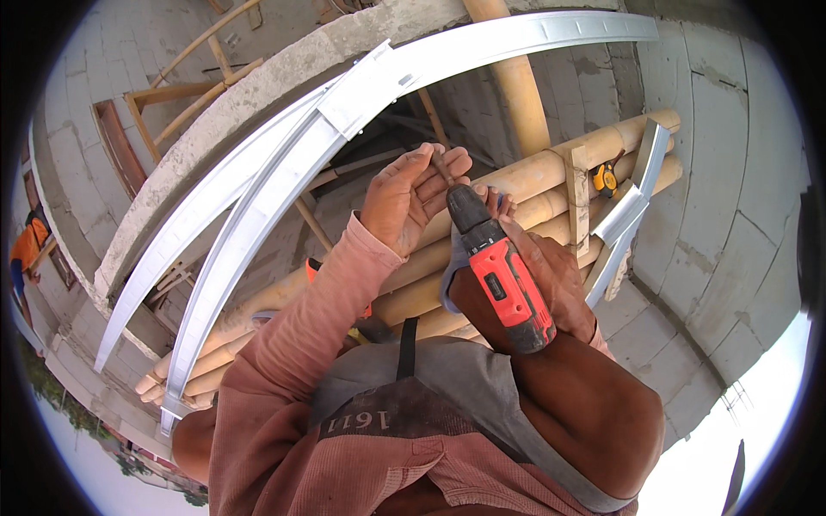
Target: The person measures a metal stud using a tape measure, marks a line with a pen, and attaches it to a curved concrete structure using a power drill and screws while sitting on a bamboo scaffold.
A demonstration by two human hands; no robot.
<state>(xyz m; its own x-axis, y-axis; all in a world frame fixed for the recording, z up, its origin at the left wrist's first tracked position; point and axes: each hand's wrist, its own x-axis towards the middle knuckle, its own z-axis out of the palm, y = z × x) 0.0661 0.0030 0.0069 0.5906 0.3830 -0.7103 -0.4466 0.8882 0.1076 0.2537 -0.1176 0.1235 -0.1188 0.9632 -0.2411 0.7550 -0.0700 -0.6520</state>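
My right hand (555, 271) is wrapped round a red and black cordless drill (508, 288). The drill points up and away from me, toward the left. A slim rusty-brown bit (442, 168) sticks out of its black chuck. The curled fingers and thumb of my left hand (406, 196) close round this bit at its tip, so the very end is partly hidden. Beyond my left hand run long silvery metal channels (301, 163), overlapping at a joint with small screws along its edge. Neither hand touches them.
Bamboo poles (594, 142) lie side by side beneath me, with an upright wooden piece (576, 198) across them. Nearby are a yellow tape measure (605, 179) and another metal channel (624, 215). A concrete beam (249, 82) edges a drop. A person in orange (33, 241) is at far left.
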